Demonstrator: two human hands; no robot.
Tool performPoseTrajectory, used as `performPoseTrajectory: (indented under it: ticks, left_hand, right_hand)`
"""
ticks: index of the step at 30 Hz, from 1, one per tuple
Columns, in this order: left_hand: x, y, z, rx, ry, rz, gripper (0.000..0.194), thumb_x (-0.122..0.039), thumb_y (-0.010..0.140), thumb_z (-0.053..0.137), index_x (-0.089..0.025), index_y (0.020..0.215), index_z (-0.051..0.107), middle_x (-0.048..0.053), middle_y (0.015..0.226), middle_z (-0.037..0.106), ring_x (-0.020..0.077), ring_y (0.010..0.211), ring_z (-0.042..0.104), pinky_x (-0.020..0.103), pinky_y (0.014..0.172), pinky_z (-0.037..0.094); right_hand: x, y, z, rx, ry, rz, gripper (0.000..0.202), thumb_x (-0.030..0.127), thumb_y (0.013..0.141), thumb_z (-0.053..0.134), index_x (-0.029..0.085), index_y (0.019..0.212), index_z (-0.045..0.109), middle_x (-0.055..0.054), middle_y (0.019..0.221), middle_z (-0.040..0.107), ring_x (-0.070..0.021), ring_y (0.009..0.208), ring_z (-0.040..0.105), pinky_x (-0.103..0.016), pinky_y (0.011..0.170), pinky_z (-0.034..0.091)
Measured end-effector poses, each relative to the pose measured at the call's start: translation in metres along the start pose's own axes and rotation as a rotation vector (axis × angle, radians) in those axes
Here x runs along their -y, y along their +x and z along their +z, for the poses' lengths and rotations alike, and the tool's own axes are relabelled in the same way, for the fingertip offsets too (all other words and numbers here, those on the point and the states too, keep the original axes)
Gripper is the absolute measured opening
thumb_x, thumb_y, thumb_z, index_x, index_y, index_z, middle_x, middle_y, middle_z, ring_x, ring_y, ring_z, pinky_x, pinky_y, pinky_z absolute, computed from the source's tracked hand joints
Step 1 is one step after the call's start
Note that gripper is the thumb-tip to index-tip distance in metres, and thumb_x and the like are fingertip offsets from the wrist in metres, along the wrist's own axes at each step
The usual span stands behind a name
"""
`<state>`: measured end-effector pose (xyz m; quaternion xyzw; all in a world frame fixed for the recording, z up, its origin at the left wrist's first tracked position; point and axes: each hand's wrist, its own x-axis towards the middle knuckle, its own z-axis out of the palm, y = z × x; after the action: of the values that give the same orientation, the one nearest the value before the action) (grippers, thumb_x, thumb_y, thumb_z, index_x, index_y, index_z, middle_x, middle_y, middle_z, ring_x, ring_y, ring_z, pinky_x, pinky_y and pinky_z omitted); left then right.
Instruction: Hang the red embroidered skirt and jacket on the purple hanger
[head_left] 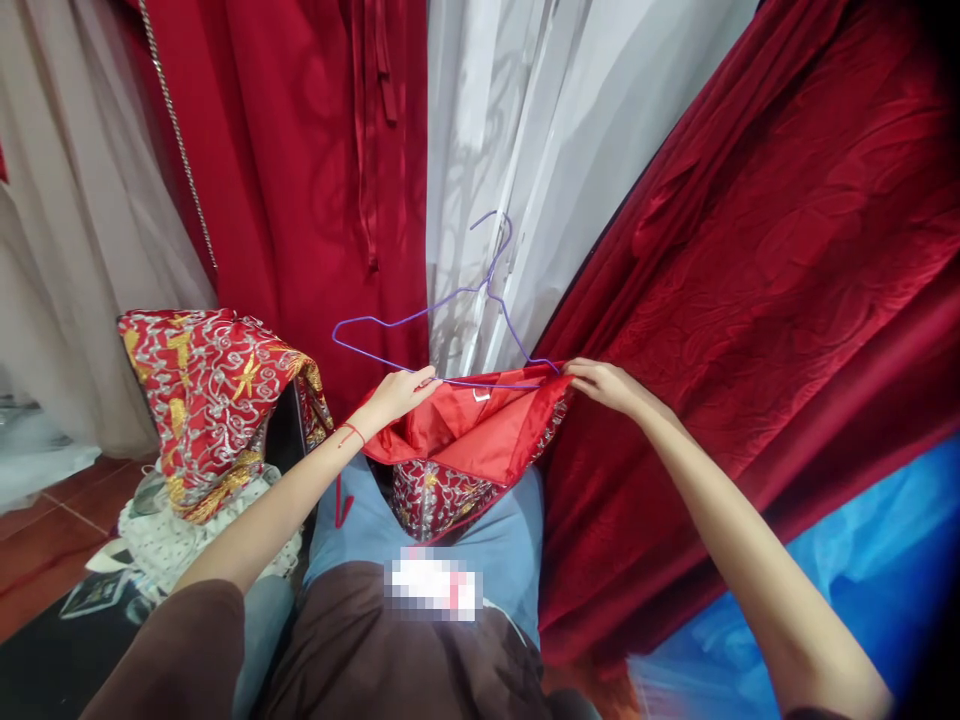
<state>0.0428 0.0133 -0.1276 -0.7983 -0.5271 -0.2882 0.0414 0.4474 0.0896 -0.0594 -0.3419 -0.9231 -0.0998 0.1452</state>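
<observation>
A red garment [480, 435] lies over my lap, its plain red lining showing and silver and gold embroidery visible on the lower part. Above its opening, a purple wire hanger [420, 312] stands with its hook upward. My left hand [405, 392] is closed at the hanger's lower bar, by the garment's left edge; whether it also grips cloth I cannot tell. At the right end, my right hand [598, 382] pinches the garment's top edge, where the hanger's right corner meets the cloth. A small white label [481, 395] shows inside the lining.
To the left, another red embroidered garment [217, 390] is draped above a pale patterned cloth [202, 540]. Long red gowns [300, 150] hang ahead and to the right, with white fabric [469, 130] between them. Blue fabric [840, 590] spreads at lower right.
</observation>
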Motion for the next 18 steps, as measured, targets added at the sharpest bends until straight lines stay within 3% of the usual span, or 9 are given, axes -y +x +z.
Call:
performPoseTrajectory:
  ticks: [7,10,13,16,18]
  left_hand:
    - [-0.001,-0.004,0.007,0.029,0.048,-0.033,0.033,-0.049,0.1,0.035,-0.025,0.099,0.058,0.003,0.08,0.073,0.0237,0.082,0.071,0.026,0.061,0.034]
    - [-0.003,-0.005,0.005,0.019,-0.02,-0.033,0.034,-0.051,0.1,0.035,-0.026,0.098,0.057,0.003,0.083,0.073,0.024,0.085,0.071,0.026,0.062,0.035]
    - [-0.004,-0.005,-0.006,0.004,-0.059,-0.073,0.031,-0.049,0.1,0.036,-0.027,0.102,0.057,0.001,0.086,0.074,0.0238,0.087,0.071,0.026,0.062,0.036]
    - [-0.002,-0.008,-0.017,-0.049,-0.033,-0.105,0.032,-0.048,0.101,0.035,-0.027,0.111,0.056,0.001,0.092,0.074,0.0218,0.089,0.071,0.025,0.064,0.039]
    - [0.004,-0.015,-0.022,-0.121,-0.009,-0.103,0.036,-0.047,0.101,0.036,-0.026,0.125,0.051,0.002,0.095,0.072,0.0193,0.086,0.071,0.023,0.066,0.041]
  right_hand:
    - [0.044,0.05,-0.031,-0.287,0.258,0.013,0.029,0.036,0.096,0.04,0.018,0.094,0.062,-0.012,0.107,0.066,-0.0242,0.103,0.062,-0.038,0.096,0.047]
    - [0.07,0.065,-0.022,-0.372,0.426,0.113,0.028,0.04,0.095,0.038,0.02,0.083,0.053,-0.006,0.088,0.062,-0.0207,0.087,0.06,-0.035,0.085,0.049]
    - [0.092,0.076,-0.005,-0.408,0.544,0.221,0.019,0.04,0.093,0.039,0.022,0.088,0.044,0.0,0.077,0.056,-0.017,0.073,0.055,-0.031,0.074,0.048]
    - [0.107,0.084,0.008,-0.333,0.528,0.209,0.015,0.036,0.09,0.04,0.024,0.098,0.042,0.004,0.069,0.052,-0.0168,0.063,0.053,-0.03,0.068,0.045]
    - [0.112,0.087,0.011,-0.294,0.465,0.173,0.012,0.035,0.091,0.037,0.025,0.095,0.041,0.004,0.064,0.048,-0.0179,0.059,0.051,-0.03,0.066,0.043]
